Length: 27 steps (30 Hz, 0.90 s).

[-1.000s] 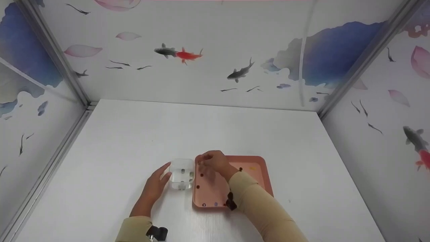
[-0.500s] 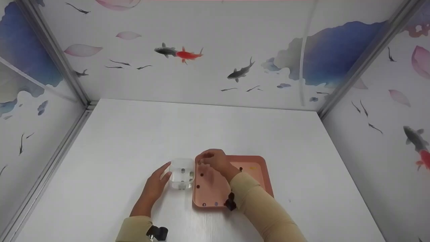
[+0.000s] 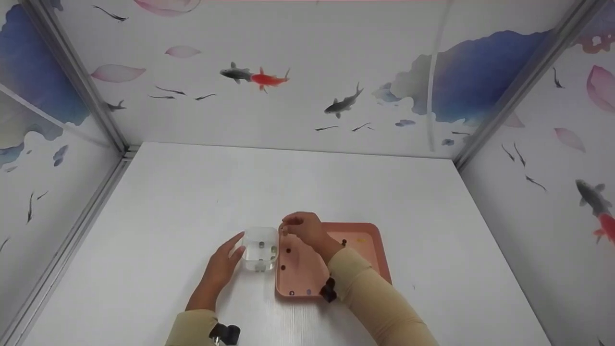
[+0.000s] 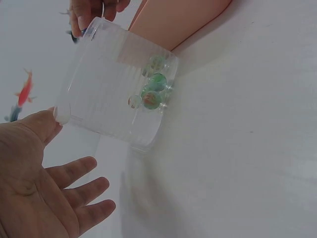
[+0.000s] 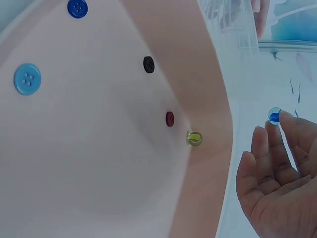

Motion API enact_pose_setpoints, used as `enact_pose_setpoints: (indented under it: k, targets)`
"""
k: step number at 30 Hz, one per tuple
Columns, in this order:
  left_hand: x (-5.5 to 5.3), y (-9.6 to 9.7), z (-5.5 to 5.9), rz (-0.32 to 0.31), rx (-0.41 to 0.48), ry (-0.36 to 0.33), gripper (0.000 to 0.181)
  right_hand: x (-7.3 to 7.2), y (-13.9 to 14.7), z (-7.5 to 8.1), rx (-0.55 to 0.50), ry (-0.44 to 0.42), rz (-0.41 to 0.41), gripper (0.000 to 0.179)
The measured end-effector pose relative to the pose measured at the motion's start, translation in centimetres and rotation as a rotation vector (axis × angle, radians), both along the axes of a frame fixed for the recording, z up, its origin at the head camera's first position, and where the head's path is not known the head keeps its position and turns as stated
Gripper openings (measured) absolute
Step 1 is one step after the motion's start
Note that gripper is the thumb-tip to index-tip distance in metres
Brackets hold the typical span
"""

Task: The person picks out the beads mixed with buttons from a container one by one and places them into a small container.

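My right hand [image 3: 307, 229] is over the tray's far left corner. In the right wrist view, its thumb and fingertip pinch a clear marble with blue inside [image 5: 274, 115]. A clear plastic box [image 4: 101, 74] stands left of the pink tray [image 3: 310, 271], with several marbles [image 4: 151, 99] at its bottom. My left hand [image 3: 223, 262] is at the box's left side. Its thumb touches the rim and its other visible fingers are stretched out. A yellow-green marble [image 5: 194, 139] lies in the tray's corner.
Buttons lie in the tray: a red one [image 5: 170, 119], a black one [image 5: 148, 64], a dark blue one [image 5: 78, 8] and a light blue one [image 5: 27, 79]. A yellow piece [image 3: 361, 240] is near its far right. Patterned walls [image 3: 288, 120] enclose the white table [image 3: 216, 182].
My right hand has shifted slightly up and left, toward the box, with the marble in its pinch. The left hand and box have stayed put.
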State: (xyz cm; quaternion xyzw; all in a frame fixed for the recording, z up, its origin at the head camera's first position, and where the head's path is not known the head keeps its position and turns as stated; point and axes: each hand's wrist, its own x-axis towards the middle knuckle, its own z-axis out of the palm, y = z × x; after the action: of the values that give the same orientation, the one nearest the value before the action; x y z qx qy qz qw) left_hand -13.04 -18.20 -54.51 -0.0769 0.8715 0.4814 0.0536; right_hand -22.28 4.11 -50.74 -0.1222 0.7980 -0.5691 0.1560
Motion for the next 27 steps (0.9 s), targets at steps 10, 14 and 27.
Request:
enact_pose_setpoints:
  k: [10, 14, 27]
  targets:
    - [0.0, 0.0, -0.2, 0.002, 0.003, 0.001, 0.048, 0.5, -0.4, 0.4, -0.026, 0.006, 0.013, 0.019]
    - [-0.1, -0.1, -0.2, -0.004, 0.001, -0.016, 0.048, 0.6, -0.6, 0.4, -0.033, 0.02, 0.017, 0.018]
    - [-0.2, 0.0, -0.3, 0.0, 0.02, -0.034, 0.048, 1.0, -1.4, 0.7, 0.009, 0.006, 0.016, 0.018]
